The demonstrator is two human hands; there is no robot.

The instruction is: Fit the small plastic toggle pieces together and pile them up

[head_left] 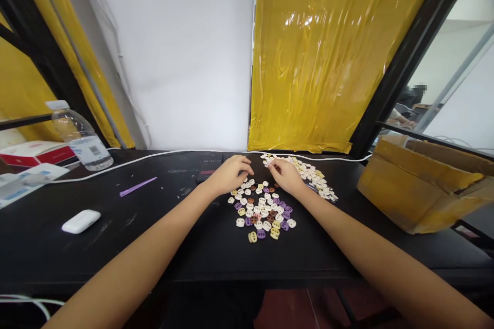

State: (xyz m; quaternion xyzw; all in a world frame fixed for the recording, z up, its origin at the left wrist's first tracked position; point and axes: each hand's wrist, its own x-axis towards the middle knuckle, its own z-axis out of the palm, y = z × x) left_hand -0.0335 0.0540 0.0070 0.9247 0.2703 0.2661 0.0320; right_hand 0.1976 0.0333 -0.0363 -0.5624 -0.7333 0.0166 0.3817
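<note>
Small two-holed plastic pieces (264, 212) that look like cord locks lie loosely spread on the black table, in white, purple, yellow and brown. My left hand (230, 174) hovers at the far left edge of this spread, its fingers bent and a little apart, with nothing visible in them. Across from it, my right hand (286, 177) has its thumb and forefinger pinched together; what is between them, if anything, is too small to make out. Behind and right of that hand lies a second, denser heap of mostly white pieces (317, 181).
A dark phone (204, 175) lies by my left hand. Farther left are a purple pointed strip (138, 186), a white earphone case (81, 221), a water bottle (90, 151) and a red-white box (36, 153). An open cardboard box (401, 190) stands right. A white cable (162, 156) crosses the back.
</note>
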